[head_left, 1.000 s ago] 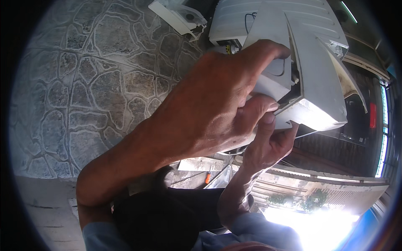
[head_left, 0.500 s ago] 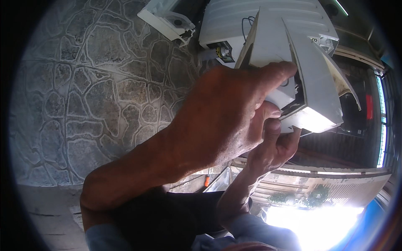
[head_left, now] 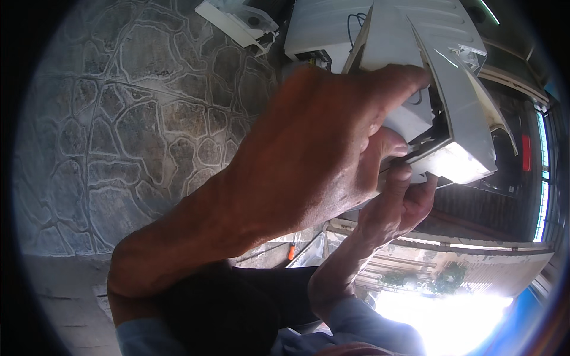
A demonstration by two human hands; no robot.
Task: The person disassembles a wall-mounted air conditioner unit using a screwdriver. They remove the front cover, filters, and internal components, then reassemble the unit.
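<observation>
A white panelled casing with long pointed flaps and a dark gap along its inner seam fills the upper right. Across its near side lies my left hand, one finger stretched along the gap and another digit bent at the lower corner. That hand grips the casing's edge, though the far fingers are hidden behind it. Below, my right hand pinches the casing's bottom edge between thumb and fingers. Inside the gap, small parts are too dark to make out.
Behind the casing stands a large white ribbed appliance body with a blue cable. A white plastic part lies on the stone-patterned floor. An orange-handled tool rests low in the middle. Bright daylight glares at lower right.
The casing and both hands have shifted slightly right in the picture, and my left hand sits a little higher. Both hands keep their hold.
</observation>
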